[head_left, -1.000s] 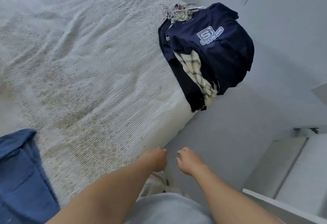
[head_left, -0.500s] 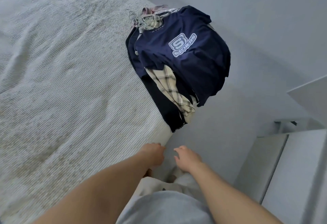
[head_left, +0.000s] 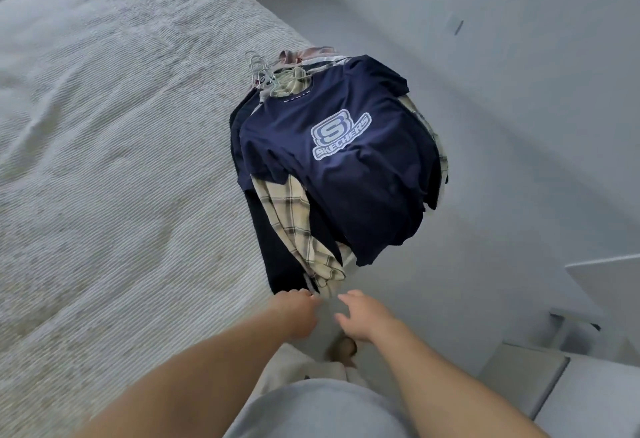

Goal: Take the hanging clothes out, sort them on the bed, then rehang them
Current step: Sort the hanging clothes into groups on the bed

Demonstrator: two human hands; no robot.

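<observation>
Left hand (head_left: 294, 313): fingers curled under, tips at the lower hem of the clothes; whether it pinches fabric cannot be told. Right hand (head_left: 363, 320): fingers loosely spread, holding nothing, just beside the left. Stack of clothes (head_left: 332, 167) on hangers (head_left: 259, 70) lies over the edge of the bed (head_left: 104, 160), navy T-shirt (head_left: 346, 160) topmost. Long axis: hooks at 11 o'clock, hems at 5. Stack sits at 12 o'clock from both hands.
</observation>
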